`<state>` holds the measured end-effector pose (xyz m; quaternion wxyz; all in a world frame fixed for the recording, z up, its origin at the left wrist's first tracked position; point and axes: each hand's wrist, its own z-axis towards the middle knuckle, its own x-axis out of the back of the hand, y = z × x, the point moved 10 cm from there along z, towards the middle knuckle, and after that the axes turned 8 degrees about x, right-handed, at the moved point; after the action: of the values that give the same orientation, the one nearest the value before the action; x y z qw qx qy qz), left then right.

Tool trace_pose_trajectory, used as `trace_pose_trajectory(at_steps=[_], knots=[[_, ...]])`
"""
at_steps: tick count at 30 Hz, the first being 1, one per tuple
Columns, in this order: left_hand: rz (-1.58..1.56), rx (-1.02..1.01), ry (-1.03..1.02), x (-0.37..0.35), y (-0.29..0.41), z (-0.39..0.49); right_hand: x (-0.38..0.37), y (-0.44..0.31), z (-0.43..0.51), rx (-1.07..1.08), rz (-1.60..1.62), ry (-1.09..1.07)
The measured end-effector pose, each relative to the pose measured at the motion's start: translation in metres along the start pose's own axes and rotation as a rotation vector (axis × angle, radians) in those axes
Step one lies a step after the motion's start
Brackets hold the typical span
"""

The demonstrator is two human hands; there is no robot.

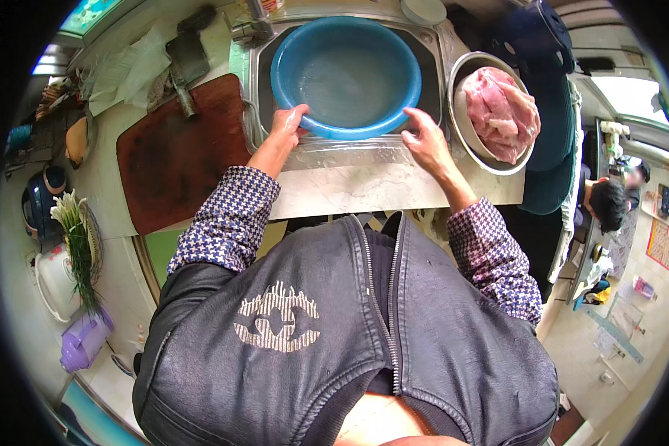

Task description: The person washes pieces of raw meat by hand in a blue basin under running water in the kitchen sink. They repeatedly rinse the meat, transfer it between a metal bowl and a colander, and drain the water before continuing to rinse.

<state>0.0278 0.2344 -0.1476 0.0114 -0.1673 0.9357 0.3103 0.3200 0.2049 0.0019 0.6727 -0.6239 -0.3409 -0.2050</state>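
Observation:
A round blue plastic basin [290,103] with cloudy water [348,83] inside sits at the stainless steel sink [432,72], covering most of its opening. On the basin's near left rim, my left hand [286,125] has its thumb on top, with the other fingers partly hidden below. My right hand [425,139] holds the near right rim between thumb and fingers. To the right of that hand stands a metal bowl [456,122] with a large piece of raw pink meat [502,114] in it.
Left of the sink lies a reddish-brown cutting board [184,156], with a cleaver [188,61] at its far edge. A faucet [253,28] rises behind the sink's left corner. Green scallions [78,251] lie on the left counter. A person [605,203] is visible far right.

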Motion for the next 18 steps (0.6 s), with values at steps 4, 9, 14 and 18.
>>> trace_pose_trajectory(at_steps=[4, 9, 14, 18], knots=[[0.071, -0.019, 0.061, 0.002, -0.007, 0.010, -0.010, 0.025, -0.049, -0.198, 0.377, -0.023], [0.095, -0.073, 0.087, 0.003, -0.004, 0.017, 0.019, 0.047, -0.099, -0.340, 0.760, 0.019], [0.316, -0.250, 0.160, 0.016, 0.017, 0.008, 0.098, 0.088, -0.139, -0.395, 0.798, 0.271], [0.652, -0.590, 0.430, 0.012, 0.060, -0.038, 0.176, 0.137, -0.162, -0.383, 0.729, 0.663]])
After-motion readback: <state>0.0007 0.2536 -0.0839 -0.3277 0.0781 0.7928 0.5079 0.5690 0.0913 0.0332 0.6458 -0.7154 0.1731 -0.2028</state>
